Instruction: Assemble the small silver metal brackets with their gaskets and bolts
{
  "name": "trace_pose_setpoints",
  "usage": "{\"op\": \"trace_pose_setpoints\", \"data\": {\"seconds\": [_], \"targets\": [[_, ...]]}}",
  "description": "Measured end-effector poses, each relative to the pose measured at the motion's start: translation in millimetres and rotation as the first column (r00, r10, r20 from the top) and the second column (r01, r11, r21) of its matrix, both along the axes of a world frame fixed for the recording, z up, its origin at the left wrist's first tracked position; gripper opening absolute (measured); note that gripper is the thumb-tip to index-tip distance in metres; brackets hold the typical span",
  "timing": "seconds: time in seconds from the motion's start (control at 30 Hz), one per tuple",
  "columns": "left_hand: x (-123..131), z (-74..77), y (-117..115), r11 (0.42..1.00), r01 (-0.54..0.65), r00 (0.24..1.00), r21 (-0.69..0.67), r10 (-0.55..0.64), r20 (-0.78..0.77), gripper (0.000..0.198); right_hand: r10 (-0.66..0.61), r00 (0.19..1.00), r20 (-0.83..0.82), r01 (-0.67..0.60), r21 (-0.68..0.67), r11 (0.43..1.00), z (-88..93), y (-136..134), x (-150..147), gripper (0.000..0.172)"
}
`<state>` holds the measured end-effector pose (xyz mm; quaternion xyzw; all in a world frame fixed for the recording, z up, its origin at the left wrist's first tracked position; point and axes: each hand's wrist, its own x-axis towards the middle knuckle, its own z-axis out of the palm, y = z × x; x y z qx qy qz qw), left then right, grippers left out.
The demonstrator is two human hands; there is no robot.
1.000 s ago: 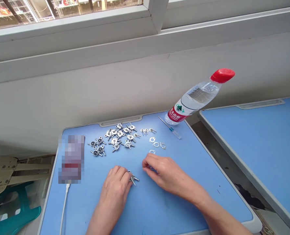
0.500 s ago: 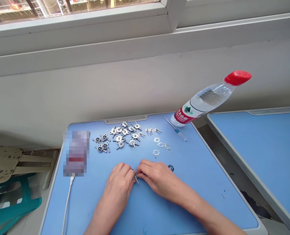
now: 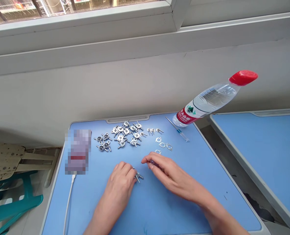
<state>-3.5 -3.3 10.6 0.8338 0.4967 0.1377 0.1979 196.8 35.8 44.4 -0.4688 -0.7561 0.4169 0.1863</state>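
My left hand (image 3: 120, 179) rests on the blue table (image 3: 147, 202) with its fingers curled round a small metal part with pins (image 3: 138, 176). My right hand (image 3: 163, 171) lies just to the right, a little apart from it, thumb and fingers pinched on a small dark piece I cannot make out. Beyond the hands lies a heap of several like metal parts (image 3: 125, 133), with flat metal plates (image 3: 163, 144) to its right.
A water bottle with a red cap (image 3: 208, 101) stands at the table's back right corner, a small screwdriver (image 3: 178, 130) beside it. A blurred phone (image 3: 77, 151) with a white cable (image 3: 69, 202) lies at left. A second blue table (image 3: 265, 150) is at right.
Half a second ago both hands met over the pinned metal part. Now my right hand has drawn back to the right and up; the left still keeps the part.
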Motion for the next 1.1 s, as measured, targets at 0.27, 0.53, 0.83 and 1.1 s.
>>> {"op": "trace_pose_setpoints", "data": {"seconds": [0.27, 0.53, 0.83, 1.1], "targets": [[-2.5, -2.8, 1.2, 0.999, 0.026, 1.000, 0.021, -0.026, 0.007, 0.014, -0.090, 0.984, -0.155, 0.066, -0.157, 0.985, 5.5, -3.9, 1.0, 0.039], [-2.6, -1.8, 1.4, 1.000, 0.013, 1.000, -0.003, -0.013, 0.012, 0.011, -0.107, 0.961, -0.255, 0.094, -0.064, 0.994, 3.0, -8.8, -3.4, 0.035], [-1.9, -0.2, 1.9, 1.000, 0.010, 1.000, 0.024, -0.010, 0.000, 0.013, 0.060, 0.950, -0.306, -0.036, 0.085, 0.996, -0.4, -9.5, -8.7, 0.024], [-1.0, 0.1, 1.3, 1.000, 0.012, 1.000, 0.004, -0.012, -0.009, 0.015, 0.136, 0.962, -0.235, -0.100, 0.156, 0.983, -0.1, -8.3, -8.7, 0.022]]}}
